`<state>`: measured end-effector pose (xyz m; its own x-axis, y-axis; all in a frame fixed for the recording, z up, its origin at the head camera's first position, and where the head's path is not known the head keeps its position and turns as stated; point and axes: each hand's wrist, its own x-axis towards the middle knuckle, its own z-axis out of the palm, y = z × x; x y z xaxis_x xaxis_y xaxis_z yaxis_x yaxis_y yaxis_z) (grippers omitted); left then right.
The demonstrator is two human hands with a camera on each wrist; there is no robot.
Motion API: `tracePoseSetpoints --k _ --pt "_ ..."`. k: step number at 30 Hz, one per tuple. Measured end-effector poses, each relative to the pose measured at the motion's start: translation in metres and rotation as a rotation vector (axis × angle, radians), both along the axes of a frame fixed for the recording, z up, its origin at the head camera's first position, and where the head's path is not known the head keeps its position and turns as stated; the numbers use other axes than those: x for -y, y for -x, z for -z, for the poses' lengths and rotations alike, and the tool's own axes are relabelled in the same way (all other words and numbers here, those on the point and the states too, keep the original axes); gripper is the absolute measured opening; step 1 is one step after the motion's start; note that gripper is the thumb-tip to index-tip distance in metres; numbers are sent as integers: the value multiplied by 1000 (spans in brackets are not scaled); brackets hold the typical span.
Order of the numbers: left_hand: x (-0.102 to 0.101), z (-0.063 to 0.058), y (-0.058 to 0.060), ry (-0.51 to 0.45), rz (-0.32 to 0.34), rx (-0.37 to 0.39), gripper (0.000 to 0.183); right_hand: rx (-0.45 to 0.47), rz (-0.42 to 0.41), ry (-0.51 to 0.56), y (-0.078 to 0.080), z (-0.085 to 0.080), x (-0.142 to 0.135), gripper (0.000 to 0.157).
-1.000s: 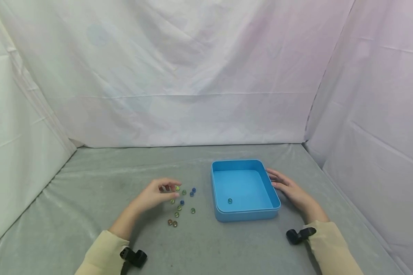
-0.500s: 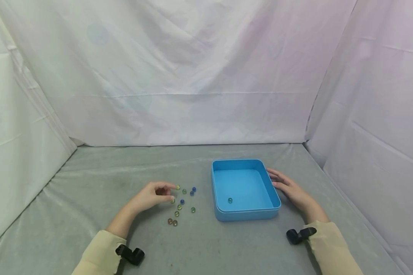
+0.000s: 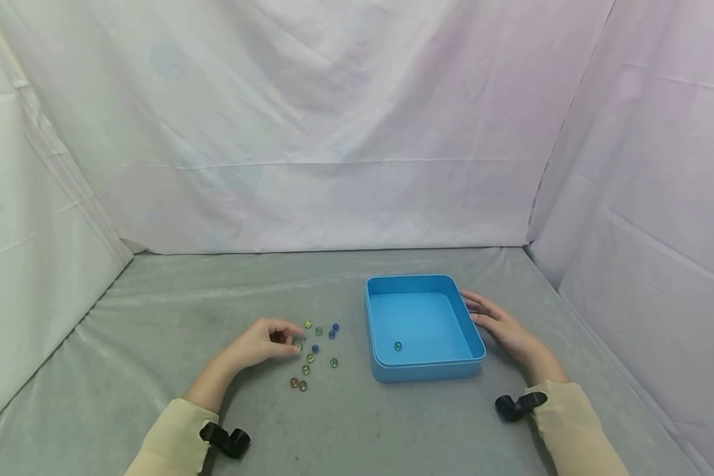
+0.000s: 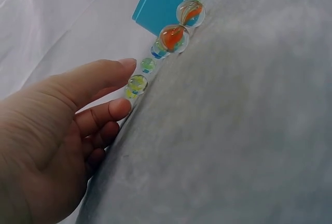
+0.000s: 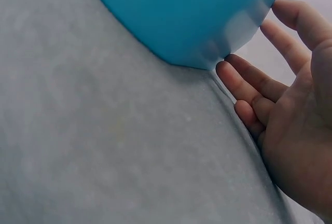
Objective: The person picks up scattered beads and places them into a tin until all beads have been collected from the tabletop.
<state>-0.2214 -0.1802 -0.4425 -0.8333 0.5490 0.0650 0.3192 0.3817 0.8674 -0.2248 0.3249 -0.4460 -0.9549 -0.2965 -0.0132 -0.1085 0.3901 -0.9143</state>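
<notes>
head view: grey cloth (image 3: 357, 430) spread over the work surface, white sheets (image 3: 333, 132) hung behind and at both sides. blue box (image 3: 425, 374) right of centre, open-topped, one greenish marble (image 3: 398, 346) on its floor toward the near side. loose marbles (image 3: 334, 362) scattered on the cloth left of the box: greens, yellow-greens, three blues, and a pair of brownish marbles (image 3: 303, 386) side by side at the near end. left hand (image 3: 258, 344) low at the scatter's left edge, by a yellow-green marble (image 3: 299, 346). right hand (image 3: 508, 334) at the box's right side. cream sleeves (image 3: 175, 439), black devices (image 3: 232, 443) at both cuffs.

left wrist view: thumb and forefinger tips parted, yellow-green glass showing in the gap; hard to say from this angle whether either tip touches it. other fingers curled in. brownish marbles show orange swirls; box wall beyond.

right wrist view: fingers loosely spread, some tips resting against the box's outer wall.
</notes>
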Motion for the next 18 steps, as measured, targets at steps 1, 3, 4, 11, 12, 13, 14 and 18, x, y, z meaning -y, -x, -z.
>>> tracePoseSetpoints --k 1,3,4,11,12,13,14,18 --pt "0 0 0 10 -1 -1 30 0 -1 1 0 0 0 55" --pt "-1 0 0 34 4 -18 28 -1 -4 3 0 0 0 55" --pt "-2 0 0 48 3 -24 27 -1 -4 5 0 0 0 55" --pt "-3 0 1 115 -9 -61 22 -8 -13 15 0 -1 0 55" --pt "-3 0 1 119 -13 -60 22 -8 -13 15 0 -1 0 55" --pt "-4 0 1 118 -15 -56 21 -8 -12 14 -1 -1 0 55" --pt "-4 -1 1 119 -18 -55 21 -6 -10 12 -1 -1 0 55" --pt "-4 0 1 115 -28 -45 19 -6 -8 7 0 -1 0 55"
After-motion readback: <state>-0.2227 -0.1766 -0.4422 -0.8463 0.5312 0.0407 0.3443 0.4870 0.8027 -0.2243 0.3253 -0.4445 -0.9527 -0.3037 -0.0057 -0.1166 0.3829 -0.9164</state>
